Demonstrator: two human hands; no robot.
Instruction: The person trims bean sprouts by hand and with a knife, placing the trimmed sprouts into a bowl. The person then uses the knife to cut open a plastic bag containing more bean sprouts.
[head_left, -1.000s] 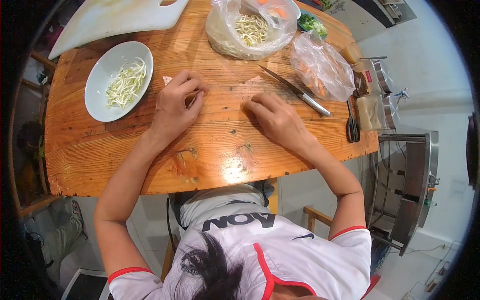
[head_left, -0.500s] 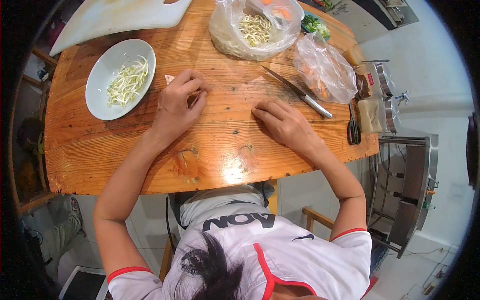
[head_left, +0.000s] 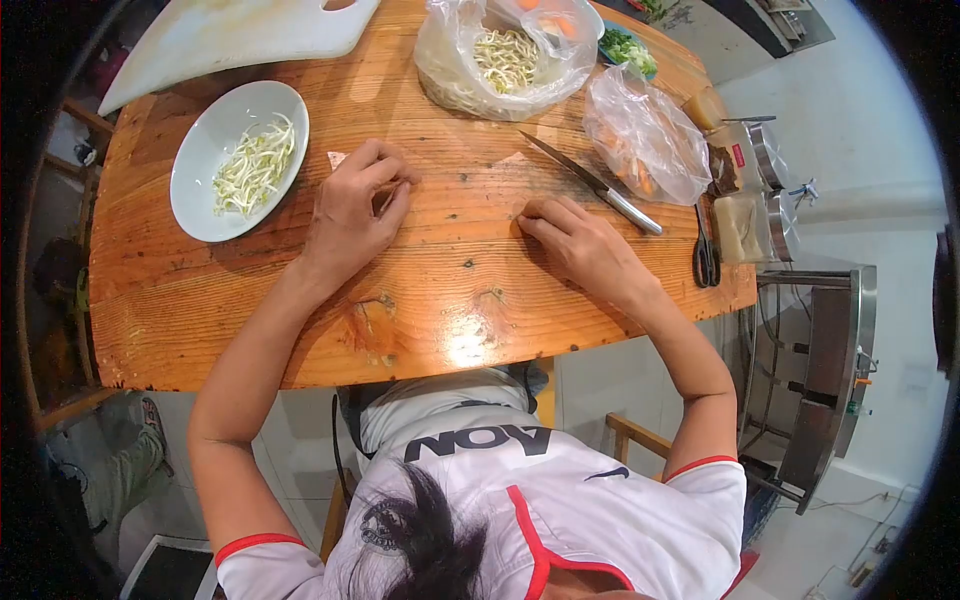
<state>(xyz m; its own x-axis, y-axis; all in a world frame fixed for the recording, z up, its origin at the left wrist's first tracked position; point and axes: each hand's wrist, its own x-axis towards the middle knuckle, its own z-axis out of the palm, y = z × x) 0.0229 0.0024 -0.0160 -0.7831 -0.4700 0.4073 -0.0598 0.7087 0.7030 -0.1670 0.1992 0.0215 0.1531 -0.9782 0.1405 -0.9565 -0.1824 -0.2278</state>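
My left hand (head_left: 358, 200) rests on the wooden table (head_left: 430, 300), its fingers curled and the thumb close to the index finger. Anything between those fingertips is too small to make out. To its left is a white bowl (head_left: 190, 185) with bean sprouts (head_left: 253, 168) in it. My right hand (head_left: 580, 240) lies on the table with its fingers bent together; what they pinch, if anything, is hidden. Just beyond it, a knife (head_left: 590, 180) points away to the upper left, its silver handle near my knuckles.
A white cutting board (head_left: 240, 40) lies at the back left. An open plastic bag (head_left: 450, 80) holds more sprouts. Beside it are a bag of carrot pieces (head_left: 650, 140) and a dish of chopped greens (head_left: 628, 52). Black scissors (head_left: 706, 262) and lidded containers (head_left: 740, 225) stand right.
My right hand has shifted slightly to the right, with its fingers still bent. My left hand has hardly moved.
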